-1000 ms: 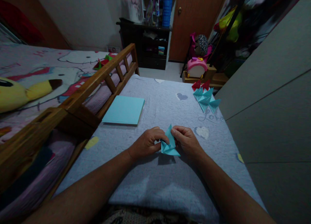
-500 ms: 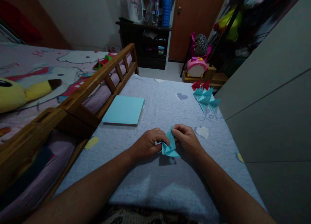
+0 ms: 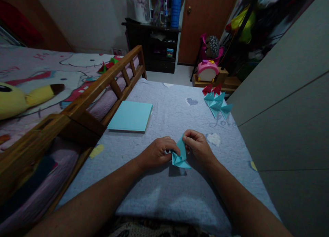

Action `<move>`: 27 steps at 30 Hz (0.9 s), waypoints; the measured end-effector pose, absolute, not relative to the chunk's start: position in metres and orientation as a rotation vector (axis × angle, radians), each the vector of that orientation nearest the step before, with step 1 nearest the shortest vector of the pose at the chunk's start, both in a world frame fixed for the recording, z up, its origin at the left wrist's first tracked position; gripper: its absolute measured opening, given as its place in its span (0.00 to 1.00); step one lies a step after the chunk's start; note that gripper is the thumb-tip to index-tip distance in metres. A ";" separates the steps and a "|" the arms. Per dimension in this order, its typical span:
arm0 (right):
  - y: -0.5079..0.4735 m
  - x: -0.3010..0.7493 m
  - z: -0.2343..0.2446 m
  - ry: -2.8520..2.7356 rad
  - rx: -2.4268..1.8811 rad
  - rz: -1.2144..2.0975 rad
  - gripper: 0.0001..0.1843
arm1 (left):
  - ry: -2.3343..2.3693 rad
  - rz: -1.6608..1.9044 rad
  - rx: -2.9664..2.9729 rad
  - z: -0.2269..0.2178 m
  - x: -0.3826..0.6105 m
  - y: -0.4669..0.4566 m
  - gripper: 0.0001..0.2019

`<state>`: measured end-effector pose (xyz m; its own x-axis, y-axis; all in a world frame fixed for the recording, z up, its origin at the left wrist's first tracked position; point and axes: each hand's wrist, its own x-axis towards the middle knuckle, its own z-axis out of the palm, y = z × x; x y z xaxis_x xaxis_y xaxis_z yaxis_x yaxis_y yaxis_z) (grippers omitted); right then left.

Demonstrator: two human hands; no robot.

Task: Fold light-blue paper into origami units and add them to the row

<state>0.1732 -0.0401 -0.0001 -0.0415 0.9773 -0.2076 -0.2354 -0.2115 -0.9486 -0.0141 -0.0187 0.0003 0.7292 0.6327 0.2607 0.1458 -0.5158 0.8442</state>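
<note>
A partly folded piece of light-blue origami paper [image 3: 181, 158] is held just above the bed, casting a shadow below it. My left hand [image 3: 161, 150] pinches its left side between thumb and fingers. With thumb and index finger, my right hand [image 3: 197, 145] grips the pointed upper tip. The lower flap of the paper sticks out toward me, between the two hands. A flat stack of light-blue paper [image 3: 131, 116] lies to the left, beyond my left hand.
Several folded light-blue paper shapes [image 3: 217, 103] stand at the far right of the bedsheet [image 3: 169, 120], with red folded paper [image 3: 212, 89] behind them. A wooden bed rail [image 3: 102, 83] runs along the left. A pale cabinet [image 3: 288, 93] borders the right side.
My right hand has shifted very slightly up and to the right with the paper's tip. My left hand keeps its pinch almost in place.
</note>
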 end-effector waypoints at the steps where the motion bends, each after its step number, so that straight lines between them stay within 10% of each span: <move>1: -0.040 0.173 0.000 -0.939 -1.176 1.474 0.09 | 0.589 0.699 2.055 0.000 -0.014 -0.019 0.08; 27: -0.040 0.175 0.011 -1.199 -1.368 1.136 0.06 | 0.505 0.711 2.222 -0.001 -0.012 -0.022 0.11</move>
